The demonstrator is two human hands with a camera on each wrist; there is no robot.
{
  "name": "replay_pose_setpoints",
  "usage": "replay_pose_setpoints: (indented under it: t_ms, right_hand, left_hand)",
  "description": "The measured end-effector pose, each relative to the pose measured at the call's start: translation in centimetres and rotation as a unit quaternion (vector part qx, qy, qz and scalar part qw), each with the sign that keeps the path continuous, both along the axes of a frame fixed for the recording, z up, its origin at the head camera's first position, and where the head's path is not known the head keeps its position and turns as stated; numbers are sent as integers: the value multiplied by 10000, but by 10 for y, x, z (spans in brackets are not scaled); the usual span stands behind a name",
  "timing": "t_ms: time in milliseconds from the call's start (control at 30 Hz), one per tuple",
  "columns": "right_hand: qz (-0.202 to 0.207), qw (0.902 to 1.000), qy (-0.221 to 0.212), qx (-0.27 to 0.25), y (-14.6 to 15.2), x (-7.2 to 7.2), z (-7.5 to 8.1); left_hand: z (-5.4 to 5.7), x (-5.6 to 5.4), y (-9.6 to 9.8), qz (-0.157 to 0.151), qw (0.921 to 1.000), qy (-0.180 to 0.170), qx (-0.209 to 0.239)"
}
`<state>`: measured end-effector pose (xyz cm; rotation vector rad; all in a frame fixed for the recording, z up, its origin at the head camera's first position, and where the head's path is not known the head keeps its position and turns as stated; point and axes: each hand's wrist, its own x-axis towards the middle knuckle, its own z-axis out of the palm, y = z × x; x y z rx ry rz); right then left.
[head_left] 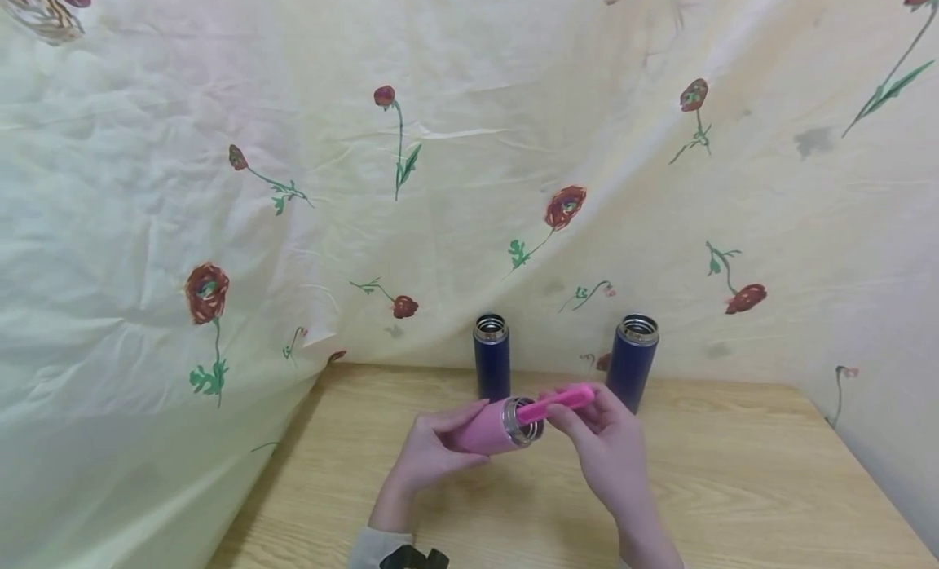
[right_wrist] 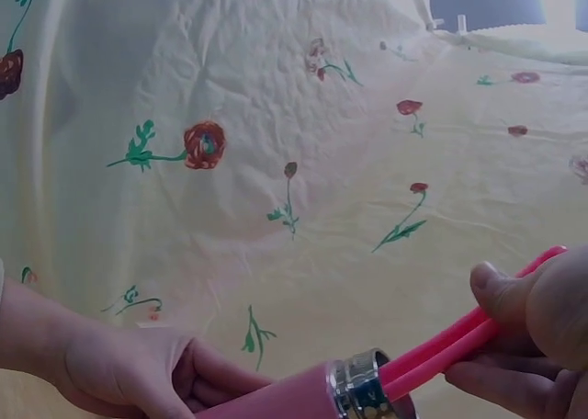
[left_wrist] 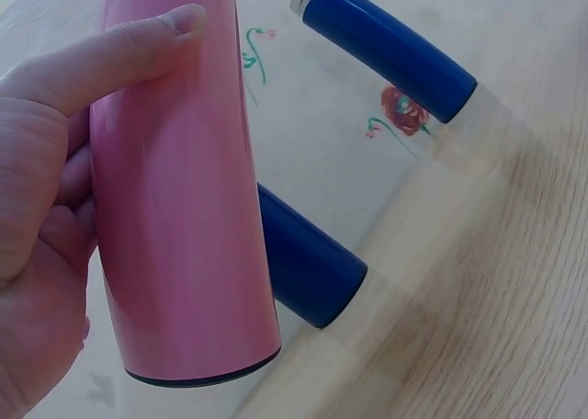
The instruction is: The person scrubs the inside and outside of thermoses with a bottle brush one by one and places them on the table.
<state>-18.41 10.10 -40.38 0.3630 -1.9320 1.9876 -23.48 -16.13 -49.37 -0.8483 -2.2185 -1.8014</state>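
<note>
A pink steel-necked vacuum bottle (head_left: 486,430) is held tilted above the table, its open mouth toward the right. My left hand (head_left: 434,453) grips its body, thumb along one side in the left wrist view. Between the thumb and fingers of my right hand (head_left: 610,447) is a bright pink long handle (head_left: 563,401). The handle's lower part goes into the bottle's mouth, and its far end is hidden inside. In the right wrist view the handle (right_wrist: 450,344) looks grooved lengthwise, slanting down past the metal neck (right_wrist: 360,385).
Two dark blue lidless bottles stand upright behind the hands: one at the middle (head_left: 492,369), one farther right (head_left: 632,365). They stand on the light wooden table (head_left: 756,479), near its back edge. A flower-printed cloth (head_left: 455,251) hangs behind and at the sides.
</note>
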Motion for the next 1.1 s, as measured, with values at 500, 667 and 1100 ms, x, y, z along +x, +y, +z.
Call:
replay_pose_setpoints:
  t_ms: [500,667,1100]
  right_hand:
    - [-1,9962,823,273,23,6,4]
    - [-55,9964,837,-76,32,11,8]
    - [-198,9967,738,-280,40,15,14]
  left_hand:
    - [-2,1,-4,120,9999,-79,-73]
    - [-2,0,-6,140,9996,-248,-19]
    - [-4,-2,-6,344,9990,-270,-115]
